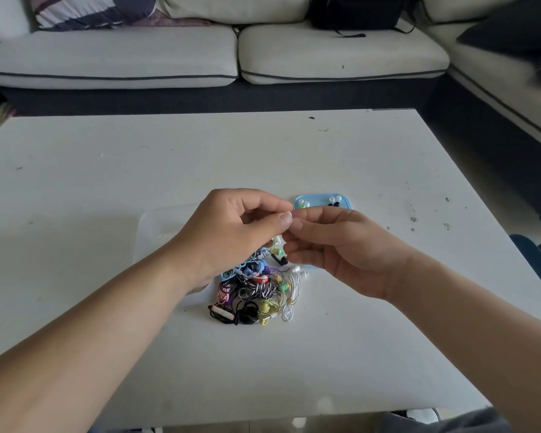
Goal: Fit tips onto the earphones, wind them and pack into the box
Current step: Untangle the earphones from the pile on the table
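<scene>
white table, earphones heap, sofa behind

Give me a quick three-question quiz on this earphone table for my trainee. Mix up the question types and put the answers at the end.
1. True or false: the blue tray holds both white and dark tips.
2. Where does the pile of earphones lie? A: on a shelf. B: on the table, near the tray. C: inside the tray.
3. Which one reaches over the clear box: the left hand or the right hand?
Key: 1 true; 2 B; 3 left hand.
</scene>
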Tool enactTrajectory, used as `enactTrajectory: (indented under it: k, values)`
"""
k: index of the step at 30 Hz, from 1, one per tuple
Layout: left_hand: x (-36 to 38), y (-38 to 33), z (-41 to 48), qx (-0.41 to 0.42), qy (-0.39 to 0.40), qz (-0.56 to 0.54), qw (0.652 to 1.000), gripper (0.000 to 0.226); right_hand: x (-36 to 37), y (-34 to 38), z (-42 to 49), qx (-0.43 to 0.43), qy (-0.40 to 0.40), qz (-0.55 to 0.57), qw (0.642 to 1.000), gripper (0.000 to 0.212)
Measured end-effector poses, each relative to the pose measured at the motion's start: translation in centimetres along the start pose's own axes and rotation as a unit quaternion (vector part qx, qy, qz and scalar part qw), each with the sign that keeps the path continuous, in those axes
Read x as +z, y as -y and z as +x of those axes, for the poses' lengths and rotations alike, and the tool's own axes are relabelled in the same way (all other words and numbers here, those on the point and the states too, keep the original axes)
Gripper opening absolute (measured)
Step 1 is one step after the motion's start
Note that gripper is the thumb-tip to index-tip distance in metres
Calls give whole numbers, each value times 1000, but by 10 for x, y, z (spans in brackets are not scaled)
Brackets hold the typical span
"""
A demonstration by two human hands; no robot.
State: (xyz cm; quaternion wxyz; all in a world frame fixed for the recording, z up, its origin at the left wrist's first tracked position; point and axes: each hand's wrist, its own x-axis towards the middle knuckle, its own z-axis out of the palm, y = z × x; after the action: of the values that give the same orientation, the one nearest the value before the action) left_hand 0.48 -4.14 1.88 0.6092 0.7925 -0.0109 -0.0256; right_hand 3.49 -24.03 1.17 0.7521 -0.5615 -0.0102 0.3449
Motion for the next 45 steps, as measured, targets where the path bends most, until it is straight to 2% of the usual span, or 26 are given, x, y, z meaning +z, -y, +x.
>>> enactTrajectory:
  k: [4,10,13,15,20,25,28,30,32,34,39,42,45]
  values:
    - [-1,0,1,-4,6,-12,1000,18,-1,1,0,-4,-13,-2,1000,14]
    - [1,-1,2,-21,-33,-27,999,20,-1,2,1,-7,-14,30,999,28]
    - [2,-1,2,-33,-35,-13,999,21,-1,3,1,-7,-26,27,999,22]
    - [4,0,3,-39,-49,-8,998,14,-1,3,1,-7,-39,23,999,16]
    - [12,-4,4,-53,-56,-51,996,5,-3,2,-1,-14,-64,-20,998,9]
    - [28,-6,1,-35,-56,-28,997,4,-6,0,-5,-12,-64,-61,996,13]
    - [31,-6,3,-46,-60,-48,996,5,-11,2,-7,-8,-102,-105,989,20]
    - [31,-4,7,-61,-72,-56,994,5,-18,3,-5,-24,-173,-133,976,25]
    - [32,0,10,-76,-81,-55,992,7,-28,4,-1,-53,-260,-178,947,18]
    - [34,4,13,-93,-83,-59,991,8,-39,4,4,-64,-308,-222,923,14]
    - [36,7,19,-141,-62,-106,982,13,-48,-9,23,-29,-291,-375,880,16]
    - [33,9,21,-151,-52,-115,980,15,-49,-20,42,-22,-267,-494,827,19]
    - [30,10,21,-151,-55,-118,980,12,-51,-29,59,-13,-255,-573,779,36]
